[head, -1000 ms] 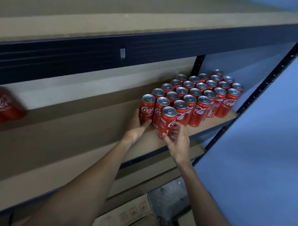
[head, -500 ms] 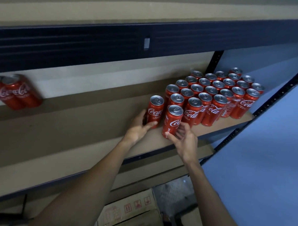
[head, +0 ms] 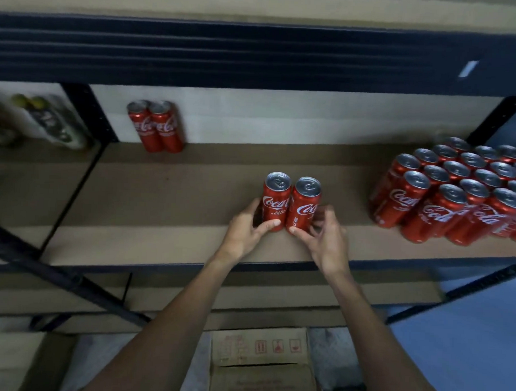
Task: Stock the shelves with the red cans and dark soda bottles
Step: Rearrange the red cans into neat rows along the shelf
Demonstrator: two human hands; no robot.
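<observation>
1. L can [head: 275, 202] + R can [head: 305, 206]: upright, touching, mid shelf board [head: 177, 191], nr front edge.
2. Grip: left hand [head: 243, 227] wrapped round L can's lower half; right hand [head: 325, 239] likewise on R can.
3. Bases hidden by fingers; can't tell if lifted or standing.
4. Other stock: can block [head: 457, 198] far right; back pair [head: 156, 126] rear left, well apart.
5. Handling, est.: hold both vertical & together, avoid tipping, seat flat, labels fwd, then release.

Brown shelf [head: 162, 191], dark metal frame [head: 227, 55]. White wall [head: 283, 119] behind. Cardboard box [head: 261, 361] below. Dim light.
</observation>
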